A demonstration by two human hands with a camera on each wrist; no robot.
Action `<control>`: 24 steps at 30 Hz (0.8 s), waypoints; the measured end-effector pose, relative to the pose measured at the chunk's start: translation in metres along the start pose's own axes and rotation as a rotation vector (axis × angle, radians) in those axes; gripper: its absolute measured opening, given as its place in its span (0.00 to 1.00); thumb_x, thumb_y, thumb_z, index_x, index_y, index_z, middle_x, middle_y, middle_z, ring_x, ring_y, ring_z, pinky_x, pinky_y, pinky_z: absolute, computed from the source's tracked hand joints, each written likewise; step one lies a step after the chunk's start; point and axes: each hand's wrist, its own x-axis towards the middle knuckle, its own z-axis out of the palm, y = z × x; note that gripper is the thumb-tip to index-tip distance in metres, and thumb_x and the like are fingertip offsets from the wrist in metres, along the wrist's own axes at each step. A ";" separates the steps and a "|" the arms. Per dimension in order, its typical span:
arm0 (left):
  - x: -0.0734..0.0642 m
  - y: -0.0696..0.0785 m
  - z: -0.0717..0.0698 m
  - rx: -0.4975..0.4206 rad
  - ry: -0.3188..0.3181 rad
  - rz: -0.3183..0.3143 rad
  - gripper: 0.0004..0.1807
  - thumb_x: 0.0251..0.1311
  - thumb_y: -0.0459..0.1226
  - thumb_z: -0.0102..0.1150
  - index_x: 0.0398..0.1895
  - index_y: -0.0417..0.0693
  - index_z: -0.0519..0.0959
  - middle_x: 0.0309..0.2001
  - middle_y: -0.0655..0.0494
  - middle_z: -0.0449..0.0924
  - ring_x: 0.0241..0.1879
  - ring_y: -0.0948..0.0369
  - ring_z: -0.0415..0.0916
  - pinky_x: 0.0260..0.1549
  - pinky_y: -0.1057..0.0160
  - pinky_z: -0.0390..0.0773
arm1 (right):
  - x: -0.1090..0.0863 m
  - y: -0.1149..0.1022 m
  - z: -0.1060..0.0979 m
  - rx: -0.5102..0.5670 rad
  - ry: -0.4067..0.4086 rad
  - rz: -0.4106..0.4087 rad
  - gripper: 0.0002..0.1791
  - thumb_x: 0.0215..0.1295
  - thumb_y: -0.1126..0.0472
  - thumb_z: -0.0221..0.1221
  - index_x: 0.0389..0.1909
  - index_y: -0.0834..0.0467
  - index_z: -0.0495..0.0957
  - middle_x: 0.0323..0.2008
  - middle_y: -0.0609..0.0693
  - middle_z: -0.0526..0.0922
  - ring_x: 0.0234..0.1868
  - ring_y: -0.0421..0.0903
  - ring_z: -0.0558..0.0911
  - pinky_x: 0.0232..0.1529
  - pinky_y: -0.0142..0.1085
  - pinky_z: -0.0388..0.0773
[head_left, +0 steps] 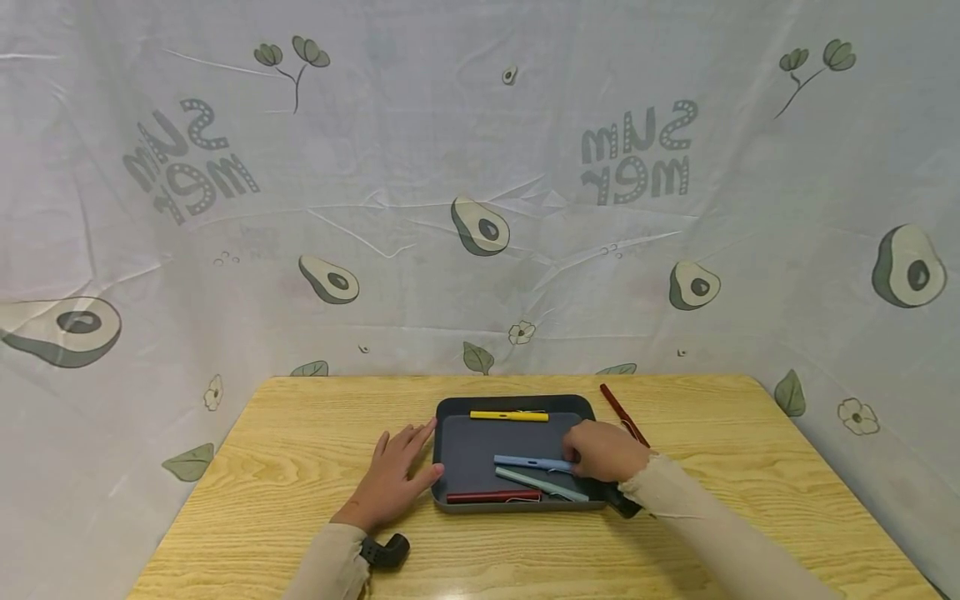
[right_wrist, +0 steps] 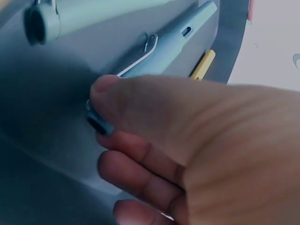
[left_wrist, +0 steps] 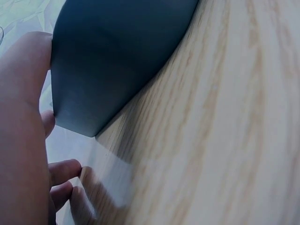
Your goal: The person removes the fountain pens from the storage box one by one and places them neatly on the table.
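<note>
From where I stood, the right hand [head_left: 609, 450] gripped the blue pen [head_left: 525, 462] at one end, between thumb and bent index finger. The blue pen was over the floor of the tray [head_left: 465, 446], just beyond the mint pen [head_left: 534, 481]; whether it rested on that floor or was slightly raised could not be told. The left hand [head_left: 399, 479] held nothing; its fingers were extended, with contact against the tray's left wall.

Fault conditions, in my judgement:
1. Swing. The hold was near the pen's end, so a loose pinch could have let the far end dip or strike the mint pen.
2. Cap separation. The pinch appeared to lie on the cap (a pull along the pen's length would load the joint).
3. Tray shift. Excess push from the left hand could have slid the tray across the surface [head_left: 300, 450].
4. Sleeve contact. The outer red pen [head_left: 621, 412] lay just beyond the right wrist; a careless sweep of the right sleeve [head_left: 693, 500] could have rolled it.

Count: one tray; two hands; five pens. Four pens were within the tray's walls: one blue, one mint, one yellow pen [head_left: 510, 416] by the far wall, and one inner red pen [head_left: 487, 497] along the near wall. One pen, the outer red, lay outside.
</note>
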 end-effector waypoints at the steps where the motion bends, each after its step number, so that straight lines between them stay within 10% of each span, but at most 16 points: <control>1: 0.000 0.000 0.000 -0.001 -0.002 0.000 0.42 0.73 0.61 0.53 0.84 0.63 0.53 0.79 0.52 0.60 0.80 0.45 0.50 0.78 0.36 0.34 | 0.000 0.000 0.000 0.009 0.007 -0.006 0.08 0.57 0.66 0.75 0.26 0.53 0.85 0.26 0.42 0.82 0.25 0.35 0.75 0.27 0.33 0.77; 11: 0.001 0.001 -0.002 -0.011 -0.021 -0.027 0.42 0.73 0.59 0.54 0.85 0.61 0.53 0.80 0.51 0.58 0.80 0.46 0.51 0.78 0.37 0.33 | 0.001 0.001 0.002 0.023 0.164 -0.103 0.08 0.59 0.69 0.72 0.26 0.55 0.87 0.25 0.44 0.84 0.25 0.35 0.78 0.27 0.32 0.79; 24: 0.004 0.001 -0.003 -0.008 -0.020 -0.022 0.43 0.73 0.61 0.52 0.85 0.62 0.52 0.80 0.51 0.58 0.80 0.46 0.50 0.78 0.38 0.33 | -0.006 0.010 0.004 0.057 0.373 0.059 0.04 0.62 0.66 0.72 0.37 0.56 0.91 0.33 0.44 0.87 0.34 0.41 0.83 0.35 0.35 0.83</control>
